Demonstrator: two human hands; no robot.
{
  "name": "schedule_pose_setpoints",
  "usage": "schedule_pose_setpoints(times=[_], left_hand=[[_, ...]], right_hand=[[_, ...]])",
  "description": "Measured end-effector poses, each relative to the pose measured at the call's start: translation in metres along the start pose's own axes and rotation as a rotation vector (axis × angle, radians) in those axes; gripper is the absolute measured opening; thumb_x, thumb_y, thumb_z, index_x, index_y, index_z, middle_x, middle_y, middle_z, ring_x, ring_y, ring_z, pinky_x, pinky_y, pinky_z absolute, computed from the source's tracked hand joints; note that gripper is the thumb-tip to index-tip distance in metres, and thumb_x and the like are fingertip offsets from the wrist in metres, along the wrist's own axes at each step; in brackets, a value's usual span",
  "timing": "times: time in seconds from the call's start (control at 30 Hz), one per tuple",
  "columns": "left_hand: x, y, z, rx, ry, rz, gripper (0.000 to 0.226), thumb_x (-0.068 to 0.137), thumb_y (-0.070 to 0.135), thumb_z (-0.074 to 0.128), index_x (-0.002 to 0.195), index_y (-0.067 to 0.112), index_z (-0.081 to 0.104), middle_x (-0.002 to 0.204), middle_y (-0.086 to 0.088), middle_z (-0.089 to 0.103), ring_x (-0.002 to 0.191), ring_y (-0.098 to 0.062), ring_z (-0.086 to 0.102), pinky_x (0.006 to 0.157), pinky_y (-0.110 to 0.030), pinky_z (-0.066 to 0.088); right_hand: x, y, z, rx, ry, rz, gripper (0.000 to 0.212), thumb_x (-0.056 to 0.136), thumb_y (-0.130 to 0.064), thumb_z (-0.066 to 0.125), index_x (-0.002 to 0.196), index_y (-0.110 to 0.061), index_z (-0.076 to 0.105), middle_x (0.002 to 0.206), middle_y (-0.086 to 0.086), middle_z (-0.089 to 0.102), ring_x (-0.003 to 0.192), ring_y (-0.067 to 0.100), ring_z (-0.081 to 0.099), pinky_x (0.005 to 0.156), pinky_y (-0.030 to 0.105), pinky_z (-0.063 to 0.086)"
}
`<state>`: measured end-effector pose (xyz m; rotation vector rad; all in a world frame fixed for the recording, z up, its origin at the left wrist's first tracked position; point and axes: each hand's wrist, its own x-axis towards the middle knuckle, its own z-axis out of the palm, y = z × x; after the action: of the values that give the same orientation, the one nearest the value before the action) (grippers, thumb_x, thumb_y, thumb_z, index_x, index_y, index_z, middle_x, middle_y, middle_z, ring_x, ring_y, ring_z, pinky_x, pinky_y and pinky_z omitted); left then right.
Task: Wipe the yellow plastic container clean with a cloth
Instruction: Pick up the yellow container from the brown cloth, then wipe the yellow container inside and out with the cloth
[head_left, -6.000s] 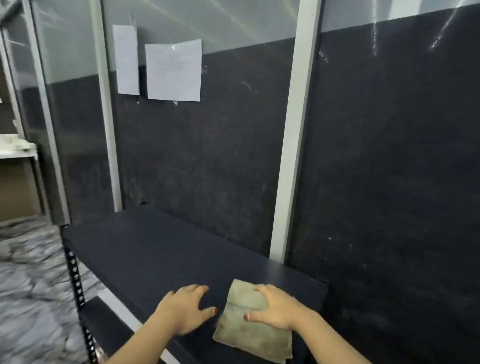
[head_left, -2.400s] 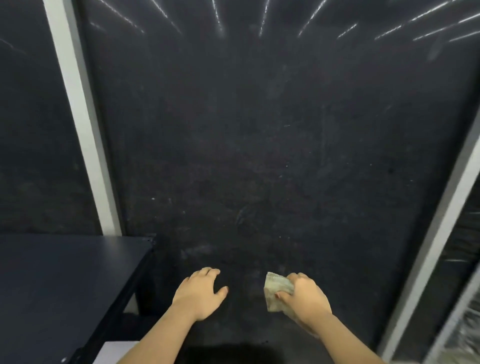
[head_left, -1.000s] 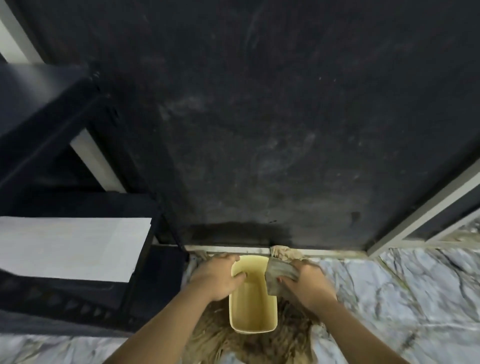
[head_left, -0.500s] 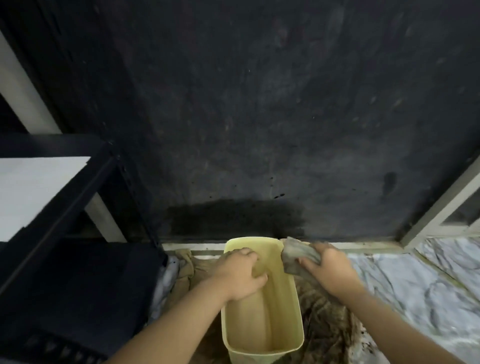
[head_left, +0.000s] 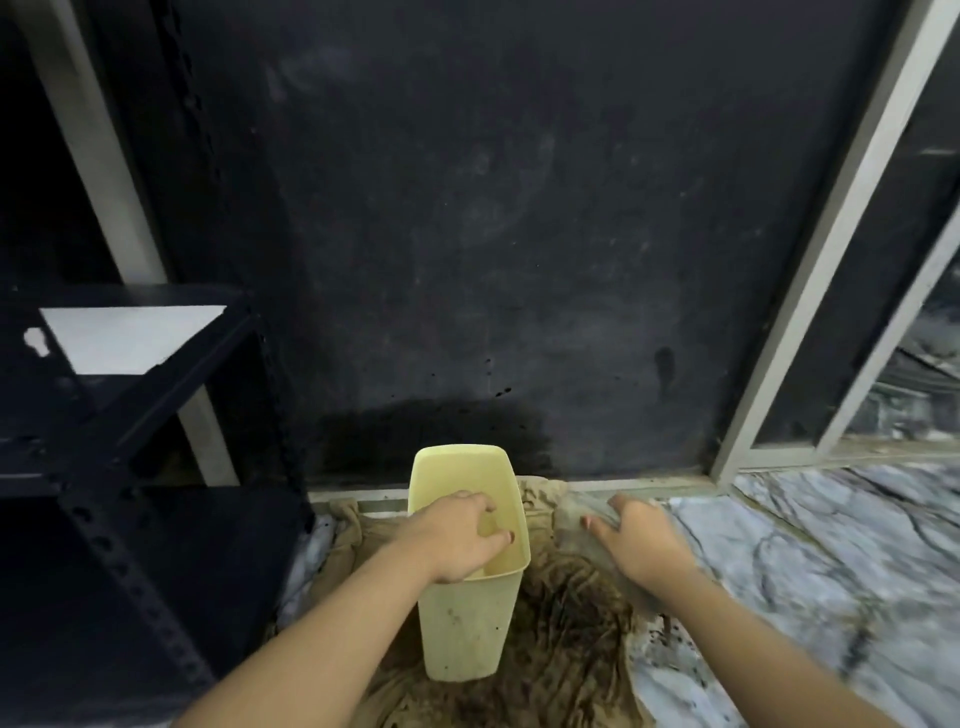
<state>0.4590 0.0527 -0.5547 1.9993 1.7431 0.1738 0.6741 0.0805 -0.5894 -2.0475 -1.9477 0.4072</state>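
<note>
Down low, the left hand (head_left: 457, 540) reaches into the open mouth of the yellow plastic container (head_left: 470, 551), its fingers (head_left: 493, 538) curled over the near rim and grasping the wall, probably to steady or lift it. The right hand (head_left: 636, 538) lies beside it, fingers spread and released, pressed flat onto something pale and blurred on the floor; this may be the wiping cloth, but I cannot tell. The container stands upright on a crumpled, brown-stained floor rag (head_left: 561, 618), close to the foot of a dark wall panel (head_left: 493, 234). Wiping does not look to have begun. A black metal shelf unit (head_left: 135, 467) stands just left of the container and crowds the left forearm. Marbled floor tiles (head_left: 810, 561) spread to the right, below a pale metal frame (head_left: 810, 270). A darker damp-looking patch marks the wall behind the container.
</note>
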Motion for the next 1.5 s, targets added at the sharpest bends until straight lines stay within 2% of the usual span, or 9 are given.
schedule_pose_setpoints(times=[0.4, 0.63, 0.83, 0.9, 1.03, 1.2, 1.3, 1.4, 1.5], left_hand=[[0.024, 0.004, 0.043, -0.079, -0.092, -0.060, 0.057, 0.089, 0.047, 0.044, 0.140, 0.022, 0.037, 0.150, 0.001, 0.036, 0.132, -0.022, 0.040, 0.105, -0.035, 0.037], [0.069, -0.003, 0.078, -0.165, -0.161, -0.071, 0.060, 0.090, 0.047, 0.043, 0.144, 0.025, 0.027, 0.150, -0.001, 0.036, 0.135, -0.021, 0.038, 0.106, -0.034, 0.035], [0.085, -0.014, 0.094, -0.372, 0.003, -0.136, 0.055, 0.093, 0.042, 0.042, 0.144, 0.025, 0.030, 0.139, 0.003, 0.049, 0.105, -0.009, 0.055, 0.094, -0.024, 0.039], [0.085, -0.018, 0.094, -0.332, 0.099, -0.173, 0.052, 0.094, 0.043, 0.039, 0.141, 0.025, 0.034, 0.135, 0.003, 0.054, 0.113, -0.014, 0.055, 0.090, -0.024, 0.040], [0.083, -0.029, 0.090, -0.248, 0.263, -0.219, 0.038, 0.094, 0.042, 0.038, 0.124, 0.023, 0.051, 0.109, 0.002, 0.066, 0.086, -0.015, 0.062, 0.073, -0.028, 0.049], [0.080, -0.046, 0.086, -0.321, 0.354, -0.236, 0.033, 0.095, 0.033, 0.039, 0.119, 0.018, 0.056, 0.108, -0.002, 0.068, 0.093, -0.019, 0.063, 0.082, -0.033, 0.051], [0.073, -0.049, 0.085, -0.431, 0.420, -0.244, 0.032, 0.095, 0.029, 0.041, 0.119, 0.017, 0.059, 0.107, -0.001, 0.069, 0.095, -0.018, 0.062, 0.081, -0.028, 0.047], [0.066, -0.050, 0.085, -0.573, 0.453, -0.230, 0.024, 0.094, 0.025, 0.044, 0.107, 0.021, 0.064, 0.091, 0.008, 0.069, 0.081, -0.003, 0.061, 0.068, -0.009, 0.043], [0.060, -0.052, 0.089, -0.621, 0.456, -0.223, 0.023, 0.094, 0.024, 0.045, 0.105, 0.023, 0.066, 0.087, 0.014, 0.069, 0.079, 0.004, 0.061, 0.066, -0.004, 0.043]], right_hand=[[0.005, 0.017, 0.049, 0.123, -0.131, 0.010, 0.031, 0.095, -0.040, 0.039, 0.103, -0.014, 0.053, 0.088, 0.004, 0.061, 0.075, 0.020, 0.057, 0.072, 0.033, 0.049], [0.026, 0.029, 0.107, 0.306, -0.237, 0.021, 0.026, 0.095, -0.034, 0.042, 0.096, -0.011, 0.053, 0.100, 0.010, 0.062, 0.093, 0.025, 0.059, 0.080, 0.033, 0.045], [0.030, 0.017, 0.141, 0.495, -0.211, -0.107, 0.023, 0.094, -0.029, 0.047, 0.072, -0.029, 0.042, 0.074, -0.005, 0.052, 0.073, 0.013, 0.054, 0.066, 0.028, 0.042], [0.029, 0.008, 0.150, 0.557, -0.193, -0.138, 0.016, 0.094, -0.028, 0.046, 0.079, -0.027, 0.046, 0.077, -0.004, 0.056, 0.073, 0.009, 0.055, 0.065, 0.025, 0.042], [0.027, -0.014, 0.164, 0.654, -0.130, -0.176, 0.014, 0.094, -0.030, 0.046, 0.105, -0.023, 0.051, 0.096, -0.006, 0.062, 0.087, 0.008, 0.060, 0.075, 0.028, 0.049], [0.027, -0.034, 0.175, 0.683, -0.040, -0.214, 0.031, 0.090, -0.038, 0.047, 0.110, -0.016, 0.056, 0.100, 0.000, 0.061, 0.090, 0.005, 0.055, 0.075, 0.020, 0.046], [0.026, -0.041, 0.172, 0.715, 0.041, -0.238, 0.051, 0.081, -0.054, 0.040, 0.111, -0.017, 0.059, 0.095, -0.005, 0.058, 0.092, 0.002, 0.052, 0.075, 0.009, 0.041], [0.024, -0.046, 0.165, 0.737, 0.102, -0.222, 0.052, 0.076, -0.057, 0.041, 0.107, -0.020, 0.061, 0.088, -0.013, 0.054, 0.095, -0.002, 0.050, 0.072, 0.006, 0.039], [0.019, -0.047, 0.165, 0.748, 0.107, -0.197, 0.052, 0.075, -0.058, 0.044, 0.105, -0.021, 0.063, 0.085, -0.014, 0.054, 0.092, -0.008, 0.050, 0.071, 0.005, 0.039]])
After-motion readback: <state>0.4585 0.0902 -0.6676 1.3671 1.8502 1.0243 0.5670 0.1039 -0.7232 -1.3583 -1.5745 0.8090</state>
